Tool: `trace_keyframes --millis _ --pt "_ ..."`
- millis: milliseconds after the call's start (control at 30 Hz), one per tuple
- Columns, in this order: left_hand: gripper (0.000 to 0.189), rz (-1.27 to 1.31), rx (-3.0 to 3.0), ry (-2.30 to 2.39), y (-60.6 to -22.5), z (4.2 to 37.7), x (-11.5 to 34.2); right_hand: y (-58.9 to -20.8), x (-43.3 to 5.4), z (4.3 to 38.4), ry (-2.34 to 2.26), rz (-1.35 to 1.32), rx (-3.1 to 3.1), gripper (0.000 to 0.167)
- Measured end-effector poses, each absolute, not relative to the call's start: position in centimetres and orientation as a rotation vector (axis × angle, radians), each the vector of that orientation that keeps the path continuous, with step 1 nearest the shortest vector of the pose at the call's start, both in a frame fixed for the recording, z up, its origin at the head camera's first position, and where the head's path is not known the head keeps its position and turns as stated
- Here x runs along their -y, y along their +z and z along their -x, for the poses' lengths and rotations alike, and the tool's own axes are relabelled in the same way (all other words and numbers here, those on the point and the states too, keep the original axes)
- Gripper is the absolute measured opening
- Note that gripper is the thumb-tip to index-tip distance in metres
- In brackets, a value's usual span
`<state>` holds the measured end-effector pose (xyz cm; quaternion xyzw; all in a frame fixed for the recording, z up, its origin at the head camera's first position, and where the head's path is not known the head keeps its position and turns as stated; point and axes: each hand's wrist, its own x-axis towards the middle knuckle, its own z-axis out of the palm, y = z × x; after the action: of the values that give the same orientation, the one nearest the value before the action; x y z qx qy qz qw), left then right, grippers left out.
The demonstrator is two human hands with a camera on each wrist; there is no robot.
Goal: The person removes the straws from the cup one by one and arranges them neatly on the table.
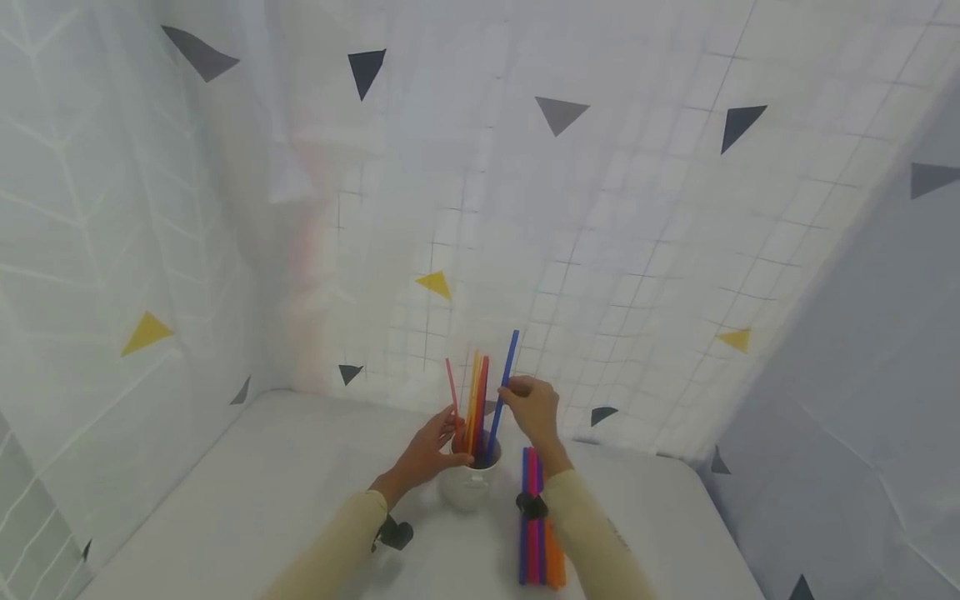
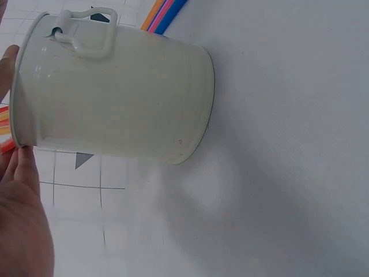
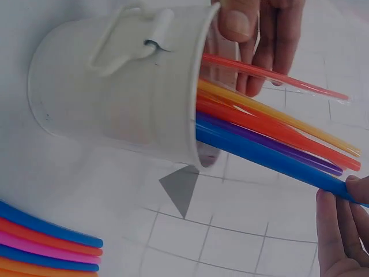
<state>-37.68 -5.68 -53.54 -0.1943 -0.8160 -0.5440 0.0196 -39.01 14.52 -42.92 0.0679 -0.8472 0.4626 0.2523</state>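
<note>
A white metal bucket [image 1: 463, 493] with a small wire handle stands upright on the table. Several straws [image 3: 277, 118] in red, orange and purple lean inside it and stick out of its mouth. My left hand [image 1: 422, 454] holds the bucket at its rim, thumb on the near side and fingers round the left side, close to a thin red straw [image 1: 451, 379]. With thumb and fingertips, my right hand [image 1: 536, 412] pinches a blue straw [image 1: 511, 354] near its upper part. That straw's lower end is inside the bucket, hidden by the wall.
To the right of the bucket, under my right forearm, lies a row of blue, pink and orange straws [image 1: 533, 550] on the white table [image 1: 315, 467]. A pale patterned sheet [image 1: 637, 250] with dark and yellow triangles rises behind and at both sides.
</note>
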Motion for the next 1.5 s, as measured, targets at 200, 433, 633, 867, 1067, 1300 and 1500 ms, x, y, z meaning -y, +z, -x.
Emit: trace_keyframes --millis 200,433,633,867,1067,1300,1500 --pt "0.097 0.614 2.539 -1.700 -53.5 37.7 5.7 -41.4 -15.1 38.9 1.269 -0.154 2.312 0.022" --pt "0.096 0.615 2.545 -1.680 -53.5 37.8 5.7 -39.6 -16.4 39.0 1.339 -0.132 2.284 0.023" --pt "0.097 0.625 2.535 -1.716 -53.6 38.0 5.8 -38.6 -18.0 38.6 1.368 -0.133 2.250 0.024" --pt "0.099 0.641 2.534 -1.720 -53.7 38.1 5.8 -39.2 -20.1 38.2 1.394 -0.060 2.252 0.027" --pt "0.098 0.650 2.520 -1.706 -53.6 38.0 5.9 -40.8 -21.8 37.9 1.466 0.011 2.279 0.030" --pt "0.098 0.643 2.535 -1.686 -53.9 38.2 5.9 -43.3 -23.3 37.3 1.534 0.095 2.328 0.034" --pt "0.097 0.645 2.537 -1.663 -53.9 38.2 6.0 -45.5 -24.7 37.3 1.509 0.150 2.404 0.034"
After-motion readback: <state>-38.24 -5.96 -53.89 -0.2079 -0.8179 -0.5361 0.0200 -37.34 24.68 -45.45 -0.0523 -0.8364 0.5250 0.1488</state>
